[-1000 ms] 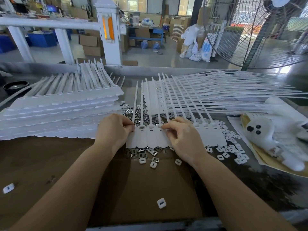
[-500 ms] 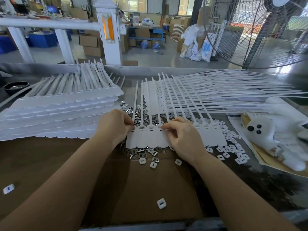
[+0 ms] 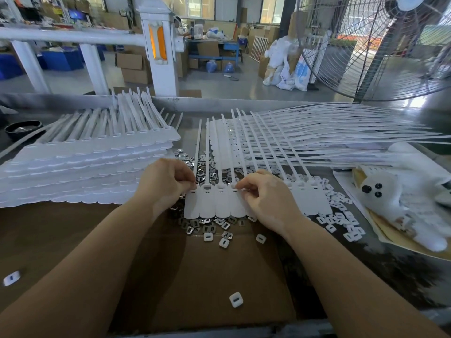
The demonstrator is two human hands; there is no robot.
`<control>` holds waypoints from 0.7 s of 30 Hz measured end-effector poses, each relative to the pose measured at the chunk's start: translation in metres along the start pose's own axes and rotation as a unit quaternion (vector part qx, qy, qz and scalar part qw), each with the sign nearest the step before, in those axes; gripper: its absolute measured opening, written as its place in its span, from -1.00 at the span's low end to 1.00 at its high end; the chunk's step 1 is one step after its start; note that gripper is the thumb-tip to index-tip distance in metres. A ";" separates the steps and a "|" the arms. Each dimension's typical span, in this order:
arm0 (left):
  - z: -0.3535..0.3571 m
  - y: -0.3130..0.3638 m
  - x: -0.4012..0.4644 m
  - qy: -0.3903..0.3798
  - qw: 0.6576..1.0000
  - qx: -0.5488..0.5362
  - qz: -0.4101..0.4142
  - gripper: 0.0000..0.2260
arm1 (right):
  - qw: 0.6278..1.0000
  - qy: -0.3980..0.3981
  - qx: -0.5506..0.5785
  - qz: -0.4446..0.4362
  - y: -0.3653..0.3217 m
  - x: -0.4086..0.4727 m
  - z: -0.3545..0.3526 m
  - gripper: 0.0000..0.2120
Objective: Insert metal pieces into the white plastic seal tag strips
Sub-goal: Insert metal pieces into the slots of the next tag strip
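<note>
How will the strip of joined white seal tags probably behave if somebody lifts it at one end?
The strip of joined tags would probably sag, because its tails are long and thin. It seems light, being flat plastic. The tags look joined side by side, so they would likely rise together.

Seal tag strips (image 3: 214,201) matt white plastic. Metal pieces (image 3: 195,229) shiny, glossy. Cardboard sheet (image 3: 195,276) brown, matt.
</note>
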State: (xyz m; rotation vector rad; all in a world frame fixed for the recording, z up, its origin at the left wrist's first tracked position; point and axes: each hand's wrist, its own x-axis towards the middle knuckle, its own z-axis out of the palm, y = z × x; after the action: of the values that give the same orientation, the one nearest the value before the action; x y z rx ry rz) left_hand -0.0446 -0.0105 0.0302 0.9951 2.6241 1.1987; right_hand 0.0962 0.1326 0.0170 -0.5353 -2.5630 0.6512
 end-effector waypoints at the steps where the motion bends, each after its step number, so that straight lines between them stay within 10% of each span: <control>1: 0.000 0.001 0.000 -0.003 1.000 -0.010 -0.005 -0.83 | 1.000 0.000 0.002 0.001 0.000 0.000 0.000 -0.82; 21: 0.002 0.012 0.011 -0.038 0.993 0.105 -0.037 -0.94 | 1.000 0.000 0.007 0.004 0.003 -0.002 0.002 -0.83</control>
State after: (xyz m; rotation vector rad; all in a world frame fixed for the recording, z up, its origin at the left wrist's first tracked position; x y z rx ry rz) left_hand -0.0460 0.0027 0.0396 0.9449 2.7411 0.8654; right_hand 0.0977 0.1338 0.0133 -0.5405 -2.5555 0.6718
